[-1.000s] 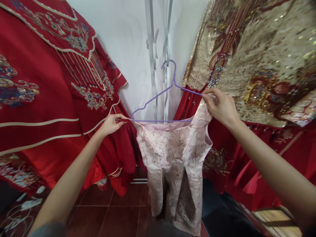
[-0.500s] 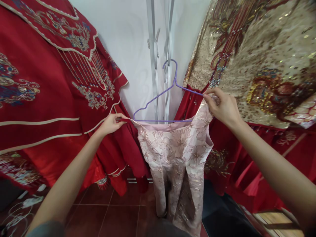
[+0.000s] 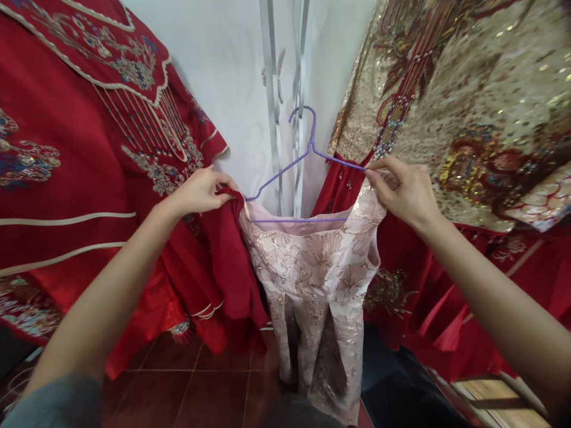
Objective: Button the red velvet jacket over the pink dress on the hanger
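Observation:
A pink brocade dress (image 3: 312, 255) with a shiny floral pattern hangs from a purple hanger (image 3: 285, 169), whose hook is up by a white metal stand. At the dress's right shoulder my right hand (image 3: 405, 190) is closed, pinching the strap against the hanger's end. My left hand (image 3: 207, 189) is closed in a pinch on the edge of a red garment (image 3: 232, 255), right beside the dress's left shoulder. That red cloth drapes down along the dress's left side. Whether my left fingers also hold the dress strap cannot be made out.
Embroidered red robes (image 3: 89, 166) hang on the left. A gold sequined garment (image 3: 455, 119) and red skirts hang on the right. The white metal stand (image 3: 273, 119) rises behind the hanger. A black item (image 3: 397, 380) lies low at the right, above the dark red tiled floor (image 3: 214, 392).
My left hand has moved up and slightly right, lifting the red cloth and the dress's left shoulder to the hanger's end. My right hand keeps its pinch.

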Motion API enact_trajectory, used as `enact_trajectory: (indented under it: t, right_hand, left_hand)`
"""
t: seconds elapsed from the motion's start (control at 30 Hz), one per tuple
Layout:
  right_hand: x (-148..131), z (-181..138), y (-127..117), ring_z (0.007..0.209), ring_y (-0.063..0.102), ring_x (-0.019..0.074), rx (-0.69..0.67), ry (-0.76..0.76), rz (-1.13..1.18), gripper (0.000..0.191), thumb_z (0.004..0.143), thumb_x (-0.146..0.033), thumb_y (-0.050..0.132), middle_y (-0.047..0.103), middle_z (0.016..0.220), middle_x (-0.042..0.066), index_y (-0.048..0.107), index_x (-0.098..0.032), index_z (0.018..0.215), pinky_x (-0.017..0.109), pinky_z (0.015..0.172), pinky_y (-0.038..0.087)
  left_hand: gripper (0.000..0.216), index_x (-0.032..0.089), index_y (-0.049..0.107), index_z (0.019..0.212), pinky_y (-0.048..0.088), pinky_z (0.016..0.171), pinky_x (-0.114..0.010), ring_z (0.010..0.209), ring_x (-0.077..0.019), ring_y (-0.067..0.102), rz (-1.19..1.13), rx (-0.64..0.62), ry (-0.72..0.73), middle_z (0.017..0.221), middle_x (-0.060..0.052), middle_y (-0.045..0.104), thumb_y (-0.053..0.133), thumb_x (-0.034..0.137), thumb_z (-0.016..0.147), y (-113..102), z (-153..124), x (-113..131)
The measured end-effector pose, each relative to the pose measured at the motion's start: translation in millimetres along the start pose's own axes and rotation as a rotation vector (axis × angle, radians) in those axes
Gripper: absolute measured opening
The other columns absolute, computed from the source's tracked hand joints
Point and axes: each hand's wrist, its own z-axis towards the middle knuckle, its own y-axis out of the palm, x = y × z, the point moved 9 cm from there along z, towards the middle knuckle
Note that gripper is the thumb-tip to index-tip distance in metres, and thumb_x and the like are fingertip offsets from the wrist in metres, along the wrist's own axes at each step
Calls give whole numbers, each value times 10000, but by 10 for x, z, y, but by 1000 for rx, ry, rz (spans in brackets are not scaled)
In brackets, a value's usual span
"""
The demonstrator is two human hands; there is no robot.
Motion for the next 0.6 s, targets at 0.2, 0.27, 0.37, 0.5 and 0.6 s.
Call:
enact_trajectory:
  t: [0.2,0.27,0.37,0.5,0.6]
  right_hand:
    - [29,-19,4,663,607,190,0,18,37,294,925,-441,497,654,702,40,651,-190,922,324,692,388]
    - [77,-39,46,664,603,186,2,45,74,272,920,-428,508,659,721,37,643,-193,937,324,699,402]
    - [143,-76,187,673,598,172,-14,74,184,231,918,-402,516,666,779,35,622,-200,950,309,698,423]
    - [227,-106,411,699,590,165,-22,111,339,227,913,-415,517,653,808,27,602,-207,938,294,691,440]
    - [306,-102,504,714,581,170,4,152,407,259,899,-456,527,633,778,21,597,-206,910,293,680,440]
  left_hand:
    - [276,209,731,882,320,1071,-530,682,-168,619,79,-41,164,737,38,688,535,238,690,-52,311,575]
    - [283,197,731,883,367,1035,-502,716,-185,628,59,-12,142,752,21,689,529,236,689,-35,326,549]
    - [270,184,731,870,455,932,-397,837,-222,639,-26,31,67,895,-26,718,548,269,691,-22,233,273]
    - [266,180,737,870,476,817,-326,812,-221,630,-19,257,-305,862,-46,722,588,330,709,-228,-49,-569]
    - [306,150,737,893,470,741,-313,742,-215,613,-22,422,-562,765,-51,699,582,356,728,-373,-253,-1034]
